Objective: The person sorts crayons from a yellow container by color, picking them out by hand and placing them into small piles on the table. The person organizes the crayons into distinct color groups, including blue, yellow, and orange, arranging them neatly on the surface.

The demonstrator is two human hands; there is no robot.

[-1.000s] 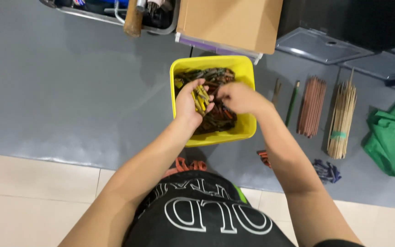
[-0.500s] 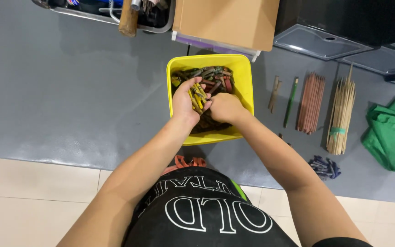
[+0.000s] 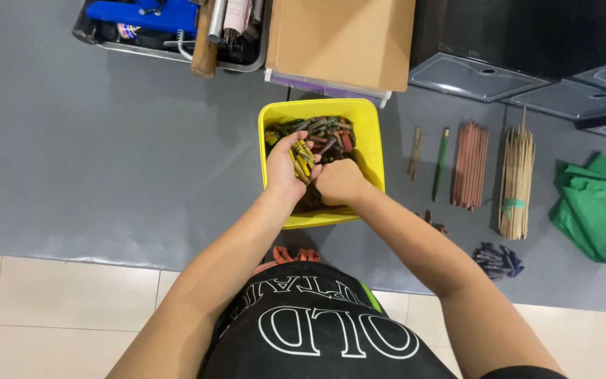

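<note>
Crayons, short and yellow, are held as a small bundle (image 3: 301,163) in the left hand (image 3: 285,167), whose fingers are curled about them. The bundle's long axis is seen to run on a slant, from the upper left near the thumb down to the lower right toward the other hand; which end is the tip cannot be told. The bundle is held inside a square yellow plastic tub (image 3: 366,140), just above a heap of worn, dark mixed crayons (image 3: 327,133) that lie at all angles in the far half of it. The right hand (image 3: 341,181) is pushed down into the heap just beside the left, knuckles up and fingers bent under; whether anything is gripped in them cannot be told.

The tub is set on a grey worktop (image 3: 106,140). Touching or just behind its far rim a brown cardboard box (image 3: 341,42) is seen, and to the left of that a metal tray of tools with a blue handle (image 3: 170,28). To the right of the tub, sorted rows are laid with their long axes running away from the person: a green pencil (image 3: 441,163), a row of reddish-brown sticks (image 3: 470,165) and a banded bundle of pale wooden skewers (image 3: 515,182). A small pile of dark blue crayons (image 3: 496,260) lies near the front edge, and a crumpled green cloth (image 3: 594,207) well to the right.
</note>
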